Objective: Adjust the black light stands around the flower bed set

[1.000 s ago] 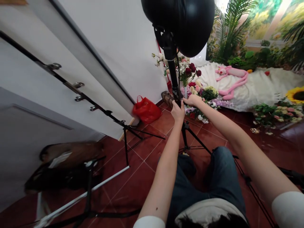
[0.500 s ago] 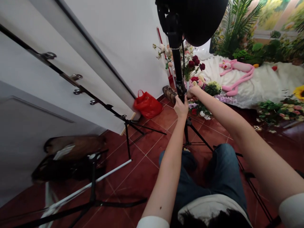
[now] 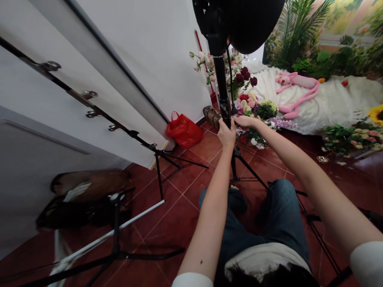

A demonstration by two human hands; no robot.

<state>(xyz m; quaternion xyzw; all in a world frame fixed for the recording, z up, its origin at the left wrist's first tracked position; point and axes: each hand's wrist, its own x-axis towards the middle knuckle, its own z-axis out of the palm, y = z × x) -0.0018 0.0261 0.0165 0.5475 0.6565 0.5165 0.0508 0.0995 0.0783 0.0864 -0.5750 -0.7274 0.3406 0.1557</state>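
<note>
A black light stand (image 3: 222,79) rises upright in front of me, with a large black lamp head (image 3: 242,24) on top and a cable hanging beside the pole. My left hand (image 3: 226,133) is wrapped round the pole at about mid-height. Against the pole's right side, my right hand (image 3: 243,121) is closed, its fingertips pinching the stand at the collar; the exact part between them is hidden. Below both hands, the stand's legs (image 3: 251,171) spread over the floor near my knees.
A red plastic bag (image 3: 185,131) sits by the wall. Left are a black crossbar with clamps (image 3: 89,105), a white pole (image 3: 134,218) and another stand's legs (image 3: 116,247). Artificial flowers (image 3: 247,103) and a pink plush toy (image 3: 299,83) on white cloth (image 3: 335,107) lie right.
My right hand has lowered slightly and its wrist has turned flatter beside the pole. My left hand keeps its grip. The view has shifted a little.
</note>
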